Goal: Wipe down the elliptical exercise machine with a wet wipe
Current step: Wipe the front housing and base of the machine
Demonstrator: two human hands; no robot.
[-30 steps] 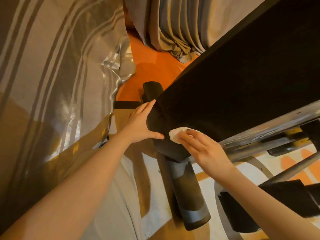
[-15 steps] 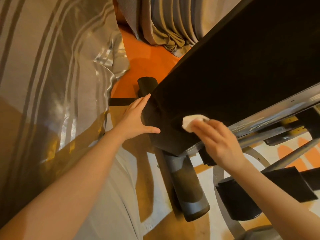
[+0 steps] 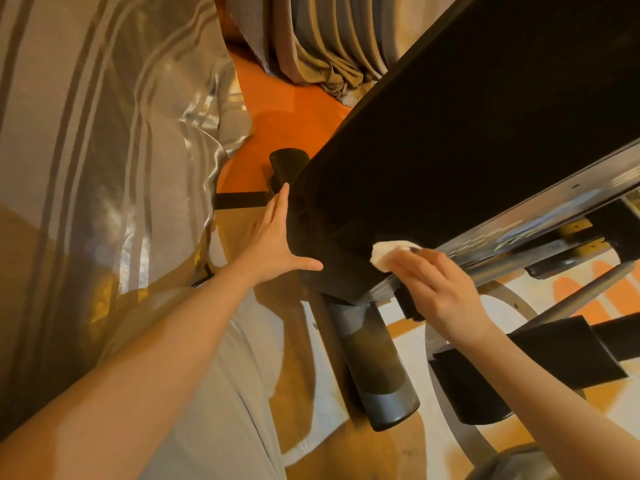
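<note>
The elliptical machine's black housing (image 3: 450, 133) fills the upper right, with a silver rail (image 3: 540, 209) along its lower edge. My right hand (image 3: 436, 285) presses a white wet wipe (image 3: 389, 252) against the housing's lower edge, near the rail. My left hand (image 3: 273, 244) lies flat on the housing's left end, fingers straight and thumb spread, holding nothing. A black cylindrical foot (image 3: 377, 368) of the base sticks out below the housing, and its other end (image 3: 289, 164) shows above my left hand.
A striped silvery curtain (image 3: 104, 150) hangs close on the left. More draped fabric (image 3: 329, 50) bunches on the orange floor (image 3: 294, 109) behind the machine. A black pedal (image 3: 526, 368) and metal bars (image 3: 588, 292) sit at the lower right over a patterned mat.
My right hand slid the wipe rightwards along the housing's lower edge towards the silver rail. My left hand stayed on the housing's left end.
</note>
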